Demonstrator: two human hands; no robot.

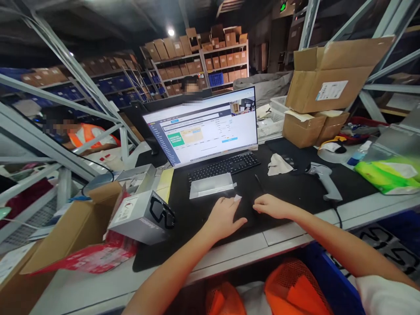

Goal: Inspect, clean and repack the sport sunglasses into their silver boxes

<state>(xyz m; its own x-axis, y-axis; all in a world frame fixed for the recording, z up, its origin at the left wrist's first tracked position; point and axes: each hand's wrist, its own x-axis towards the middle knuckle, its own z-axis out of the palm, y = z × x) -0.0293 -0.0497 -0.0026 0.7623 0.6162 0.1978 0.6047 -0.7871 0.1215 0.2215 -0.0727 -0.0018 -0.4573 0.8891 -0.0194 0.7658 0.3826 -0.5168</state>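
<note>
My left hand [220, 218] is over the black desk mat [183, 227], thumb stretched away from the fingers. At its fingertips shows a small white scrap [237, 198]; whether it is stuck there or lies behind them I cannot tell. Just beyond is a flat silvery-white box [211, 186], partly over the keyboard [226, 165]. My right hand [269, 205] rests on the mat with its fingers curled in, and anything inside them is hidden. A thin dark pen-like stick [259, 182] lies just past it.
A lit monitor [206, 131] stands behind the keyboard. On the right are a barcode scanner [324, 179], crumpled white paper [279, 165], a green packet [387, 175] and an open carton [334, 78]. Left stand a silver box [141, 227] and another carton [75, 227]. A co-worker's orange vest [87, 134] shows behind.
</note>
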